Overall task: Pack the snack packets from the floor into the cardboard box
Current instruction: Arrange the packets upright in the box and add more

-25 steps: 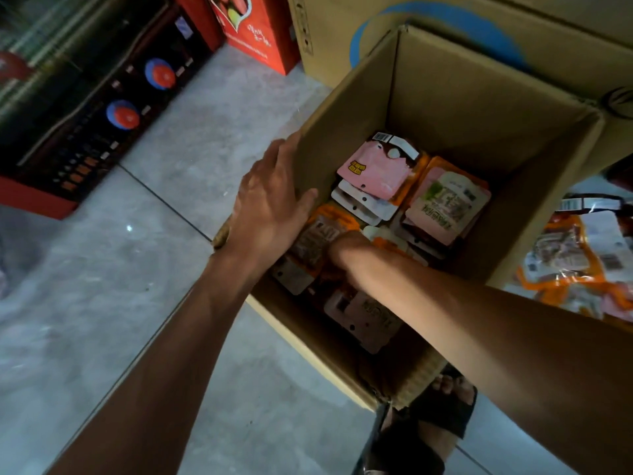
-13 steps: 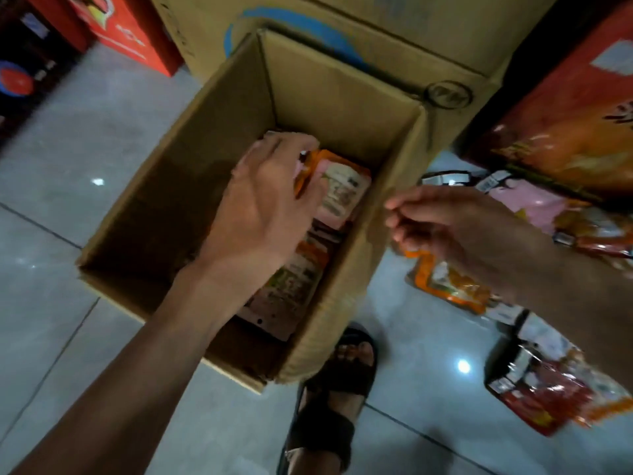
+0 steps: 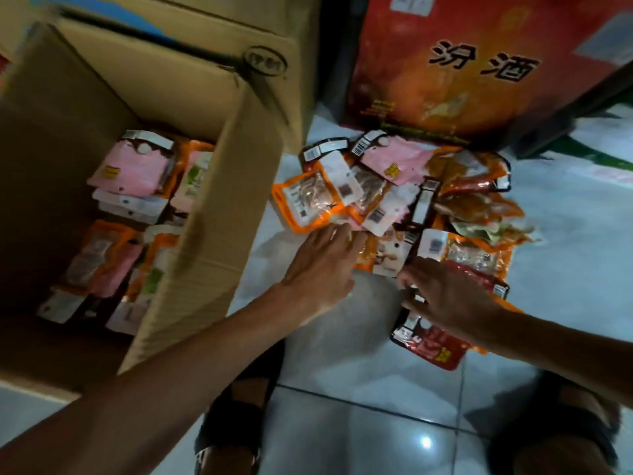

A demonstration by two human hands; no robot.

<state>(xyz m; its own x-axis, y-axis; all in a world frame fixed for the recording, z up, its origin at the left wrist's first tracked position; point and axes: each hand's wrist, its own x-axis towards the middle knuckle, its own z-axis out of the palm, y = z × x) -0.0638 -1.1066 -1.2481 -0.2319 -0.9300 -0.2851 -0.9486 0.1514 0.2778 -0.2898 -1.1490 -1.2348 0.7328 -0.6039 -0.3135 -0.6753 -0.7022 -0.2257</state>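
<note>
The open cardboard box (image 3: 219,207) stands on the left with several pink and orange snack packets (image 3: 133,169) lying inside. To its right a heap of snack packets (image 3: 404,193) covers the floor. My left hand (image 3: 322,269) reaches over the heap's near edge, fingers stretched out and touching an orange packet (image 3: 308,200). My right hand (image 3: 448,296) hovers with spread fingers over a red packet (image 3: 428,347) at the front of the heap; I cannot see whether it holds anything.
A large red carton (image 3: 462,63) with printed characters stands behind the heap. A second cardboard box (image 3: 191,39) stands behind the open one. My sandalled feet (image 3: 236,416) are on the white tiled floor (image 3: 359,423) below the hands.
My left hand came out of the box and moved right to the floor heap. My right hand dropped down onto the heap. The view swung right, off the box.
</note>
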